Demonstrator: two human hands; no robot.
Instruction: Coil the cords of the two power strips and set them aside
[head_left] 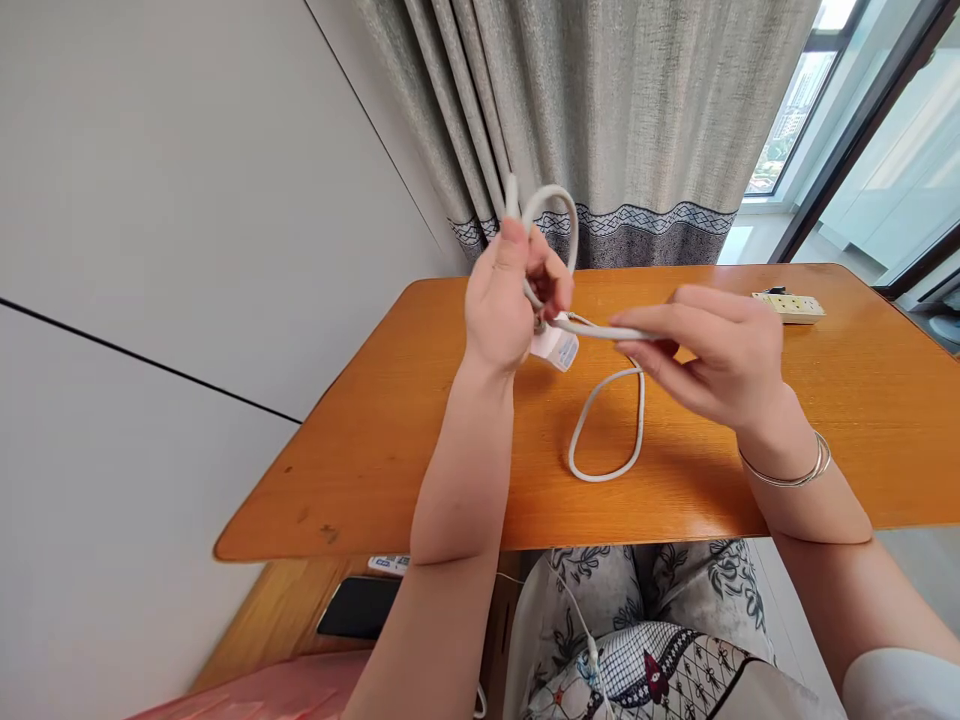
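Note:
A white cable (606, 478) runs between my two hands, above the wooden table. My left hand (510, 290) is closed around it, with a loop and a short end standing up over the thumb and fingers. To the right, my right hand (705, 345) pinches a stretch of the same cable between thumb and fingers. Another loop of it lies on the tabletop under the hands. Just behind my left hand, partly hidden by it, is a white block (559, 348) with a pale label; whether it is attached to the cable I cannot tell.
The orange-brown table (360, 430) has a white power strip (791, 307) at its back right. Grey curtains (630, 110) hang behind it, and a pale wall (150, 250) stands at the left. Below the front edge lies a black phone-like slab (358, 607).

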